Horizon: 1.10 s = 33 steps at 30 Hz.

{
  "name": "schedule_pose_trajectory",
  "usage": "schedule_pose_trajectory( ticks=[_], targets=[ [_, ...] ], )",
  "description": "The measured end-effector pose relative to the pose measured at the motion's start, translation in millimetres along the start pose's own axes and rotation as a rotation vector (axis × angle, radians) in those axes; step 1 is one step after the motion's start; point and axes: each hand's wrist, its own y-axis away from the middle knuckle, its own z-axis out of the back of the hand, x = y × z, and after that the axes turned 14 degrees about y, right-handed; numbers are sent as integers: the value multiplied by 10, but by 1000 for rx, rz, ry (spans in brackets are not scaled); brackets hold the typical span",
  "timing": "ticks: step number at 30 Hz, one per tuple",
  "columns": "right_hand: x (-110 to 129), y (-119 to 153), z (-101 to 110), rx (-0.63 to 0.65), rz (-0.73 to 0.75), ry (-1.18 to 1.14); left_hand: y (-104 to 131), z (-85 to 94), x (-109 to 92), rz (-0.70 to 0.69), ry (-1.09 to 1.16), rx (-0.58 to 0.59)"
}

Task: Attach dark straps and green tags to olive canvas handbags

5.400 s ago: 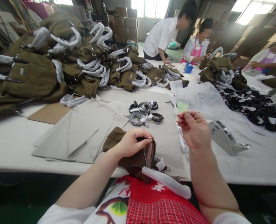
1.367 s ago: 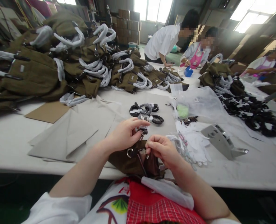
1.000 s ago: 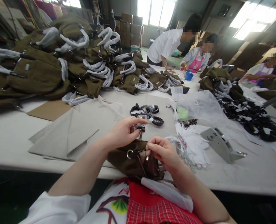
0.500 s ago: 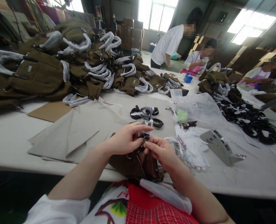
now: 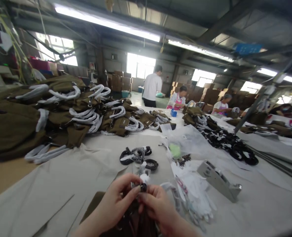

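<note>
My left hand (image 5: 120, 200) and my right hand (image 5: 158, 205) meet at the bottom centre, above an olive fabric bag (image 5: 93, 203). Between my fingertips is a small black strap end (image 5: 143, 187), pinched from both sides. White wrapping (image 5: 144, 178) shows just beyond it. Fine parts at the pinch are hidden by my fingers. Brown and dark parts of the bag lie under my hands. Just past my hands are coiled black straps (image 5: 151, 164), some in clear wrap.
Olive bags (image 5: 62, 115) with white-wrapped handles are heaped at left. To the right stand a grey tape dispenser (image 5: 218, 180) and white gloves (image 5: 194, 187). More black coiled straps (image 5: 243, 154) lie further right. Several people work beyond the table.
The view has tilted up and shifted, so my hands appear lower. Both hands stay together at the strap end. The standing person has straightened up and turned away.
</note>
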Motion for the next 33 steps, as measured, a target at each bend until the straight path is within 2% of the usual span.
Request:
schedule_pose_trajectory(
  ticks=[5, 10, 14, 20, 24, 28, 33],
  targets=[
    [-107, -179, 52, 83, 71, -1, -109, -9, 134, 44, 80, 7],
    [-92, -234, 70, 159, 66, 82, -138, -25, 211, 143, 176, 18],
    [-68, -194, 30, 78, 78, 99, -132, -50, 186, 118, 182, -17],
    [42, 58, -21, -49, 7, 122, -70, -93, 86, 15, 243, -68],
    [85, 147, -18, -62, -2, 111, -23, -80, 47, 3, 292, -68],
    [85, 178, -40, -52, -10, 110, 9, -44, 15, 2, 233, -50],
    [84, 161, -65, -20, -4, 226, -3, -38, 0, 32, 154, -80]
  ],
)
